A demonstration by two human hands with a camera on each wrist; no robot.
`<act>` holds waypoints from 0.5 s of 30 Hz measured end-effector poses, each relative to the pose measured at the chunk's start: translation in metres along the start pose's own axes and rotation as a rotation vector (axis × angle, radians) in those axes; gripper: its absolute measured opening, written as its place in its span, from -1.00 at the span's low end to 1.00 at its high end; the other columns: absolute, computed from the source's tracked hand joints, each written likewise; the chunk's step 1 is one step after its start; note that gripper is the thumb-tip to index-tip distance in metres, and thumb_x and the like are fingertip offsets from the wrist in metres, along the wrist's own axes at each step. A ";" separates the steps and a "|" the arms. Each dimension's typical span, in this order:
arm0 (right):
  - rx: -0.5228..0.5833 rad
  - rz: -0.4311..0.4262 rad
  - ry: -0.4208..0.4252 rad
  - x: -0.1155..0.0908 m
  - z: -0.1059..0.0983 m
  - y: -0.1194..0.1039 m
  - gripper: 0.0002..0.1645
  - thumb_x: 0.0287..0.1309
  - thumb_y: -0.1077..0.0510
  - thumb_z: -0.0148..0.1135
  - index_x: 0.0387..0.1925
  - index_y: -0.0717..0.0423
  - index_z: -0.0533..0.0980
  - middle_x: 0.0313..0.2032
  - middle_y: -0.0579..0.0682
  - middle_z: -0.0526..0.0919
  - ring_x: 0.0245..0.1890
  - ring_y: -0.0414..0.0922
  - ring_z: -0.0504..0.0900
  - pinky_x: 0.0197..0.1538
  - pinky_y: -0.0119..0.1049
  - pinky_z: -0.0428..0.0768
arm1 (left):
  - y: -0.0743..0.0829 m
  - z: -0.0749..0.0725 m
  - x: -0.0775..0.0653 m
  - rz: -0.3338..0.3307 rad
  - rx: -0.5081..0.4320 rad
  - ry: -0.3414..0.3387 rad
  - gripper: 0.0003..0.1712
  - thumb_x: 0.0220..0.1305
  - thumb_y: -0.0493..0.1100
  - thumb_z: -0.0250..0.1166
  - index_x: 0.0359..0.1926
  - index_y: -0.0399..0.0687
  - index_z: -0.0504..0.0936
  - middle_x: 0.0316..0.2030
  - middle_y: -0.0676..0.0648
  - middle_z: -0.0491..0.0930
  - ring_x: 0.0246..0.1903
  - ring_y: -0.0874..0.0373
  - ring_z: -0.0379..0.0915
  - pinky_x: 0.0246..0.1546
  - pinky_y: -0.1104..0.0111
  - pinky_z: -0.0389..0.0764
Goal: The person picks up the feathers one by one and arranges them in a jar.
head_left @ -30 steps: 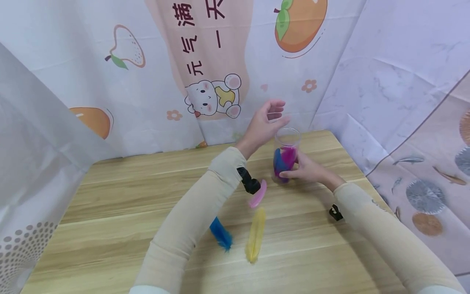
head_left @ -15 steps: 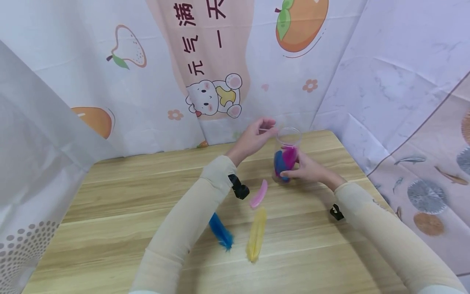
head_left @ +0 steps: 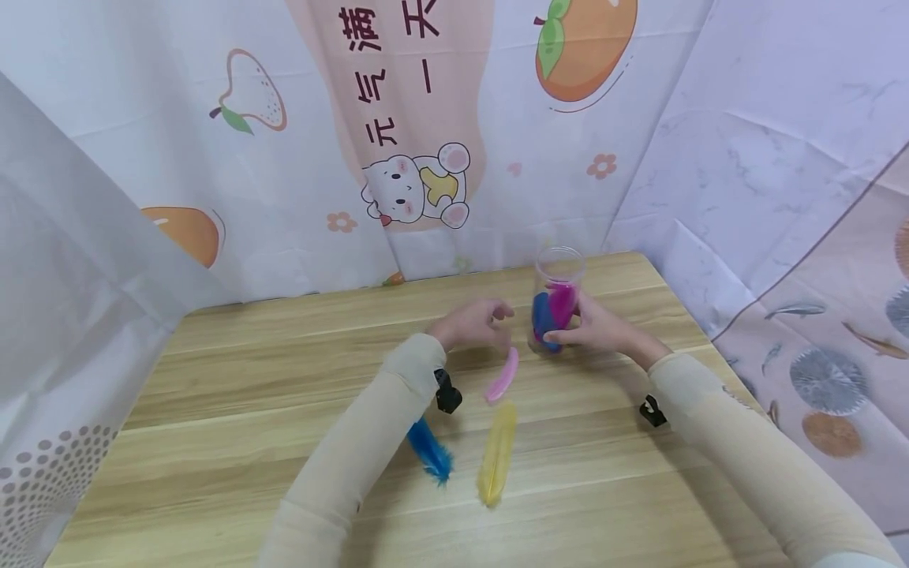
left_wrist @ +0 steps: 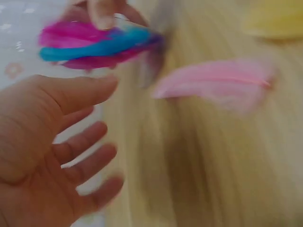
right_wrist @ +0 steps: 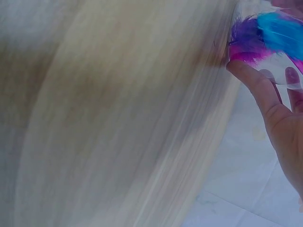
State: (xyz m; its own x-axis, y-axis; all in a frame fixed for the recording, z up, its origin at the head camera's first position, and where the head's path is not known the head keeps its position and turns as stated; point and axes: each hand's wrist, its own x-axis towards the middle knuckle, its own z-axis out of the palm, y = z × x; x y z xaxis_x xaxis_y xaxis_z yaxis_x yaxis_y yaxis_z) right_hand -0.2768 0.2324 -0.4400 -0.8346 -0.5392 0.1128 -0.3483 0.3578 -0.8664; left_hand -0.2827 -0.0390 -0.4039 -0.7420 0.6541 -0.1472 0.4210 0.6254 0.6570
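A clear plastic cup (head_left: 559, 268) stands upright near the table's far right corner, with magenta, blue and purple feathers (right_wrist: 279, 35) inside. My right hand (head_left: 592, 325) grips it low, thumb in front and fingers behind. Just left of the cup, my left hand (head_left: 477, 323) hovers over the table, its fingers loosely bent and spread with nothing between them. Right below its fingertips lies a pink feather (left_wrist: 218, 82), seen in the head view as a small pink feather on the wood. In the left wrist view the left thumb and fingers are well apart.
A yellow feather (head_left: 497, 455) lies on the wooden table (head_left: 234, 410) nearer to me. To its left a blue feather (head_left: 429, 451) is partly covered by the left sleeve. A printed curtain (head_left: 284, 173) hangs along the table's back edge, and another (head_left: 746, 181) on the right.
My left hand has come down from beside the cup's rim, toward the table and the pink feather. The right hand has kept its grip on the cup throughout.
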 end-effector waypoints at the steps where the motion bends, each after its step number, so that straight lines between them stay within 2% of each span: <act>1: -0.002 0.000 -0.001 0.000 0.000 0.000 0.08 0.09 0.27 0.52 0.47 0.38 0.05 0.25 0.36 0.44 0.31 0.29 0.39 0.44 0.23 0.16 | -0.001 0.003 -0.001 0.000 0.051 -0.013 -0.42 0.31 -0.12 0.39 0.26 -0.30 0.51 0.21 -0.26 0.54 0.22 -0.12 0.46 0.25 0.17 0.47; 4: -0.008 0.009 -0.002 0.000 -0.001 0.000 0.09 0.10 0.25 0.53 0.48 0.36 0.05 0.26 0.34 0.43 0.32 0.28 0.38 0.44 0.23 0.15 | -0.003 0.010 -0.001 0.005 0.187 -0.033 -0.45 0.23 -0.03 0.46 0.17 -0.23 0.63 0.12 -0.13 0.64 0.15 0.00 0.49 0.20 0.24 0.50; 6: -0.014 0.015 -0.005 -0.001 -0.001 0.000 0.09 0.12 0.23 0.52 0.49 0.34 0.04 0.27 0.34 0.42 0.33 0.29 0.37 0.44 0.25 0.15 | -0.004 0.014 -0.001 -0.007 0.237 -0.044 -0.49 0.20 0.01 0.48 0.11 -0.14 0.68 0.06 -0.06 0.67 0.08 0.07 0.51 0.13 0.28 0.52; 10: -0.009 0.020 -0.005 -0.001 -0.001 -0.001 0.09 0.13 0.22 0.52 0.49 0.32 0.04 0.29 0.34 0.40 0.33 0.28 0.37 0.43 0.25 0.16 | -0.007 0.022 -0.001 -0.032 0.248 -0.062 -0.43 0.12 0.05 0.55 0.11 -0.10 0.69 0.09 -0.01 0.66 0.08 0.14 0.51 0.15 0.32 0.51; 15: -0.009 0.015 -0.002 -0.001 0.000 -0.001 0.08 0.12 0.23 0.52 0.48 0.33 0.05 0.30 0.34 0.39 0.33 0.28 0.37 0.44 0.24 0.16 | -0.009 0.029 -0.001 -0.050 0.226 -0.066 -0.28 0.00 0.07 0.63 0.15 -0.14 0.65 0.11 -0.04 0.64 0.12 0.12 0.50 0.20 0.32 0.48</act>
State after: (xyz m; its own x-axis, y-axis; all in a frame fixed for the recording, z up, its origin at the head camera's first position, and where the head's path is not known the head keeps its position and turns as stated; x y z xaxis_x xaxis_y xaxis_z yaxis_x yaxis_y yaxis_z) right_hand -0.2759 0.2329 -0.4391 -0.8385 -0.5358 0.0990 -0.3401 0.3728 -0.8633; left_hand -0.2704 -0.0331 -0.4304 -0.7321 0.6419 -0.2282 0.4966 0.7321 0.4662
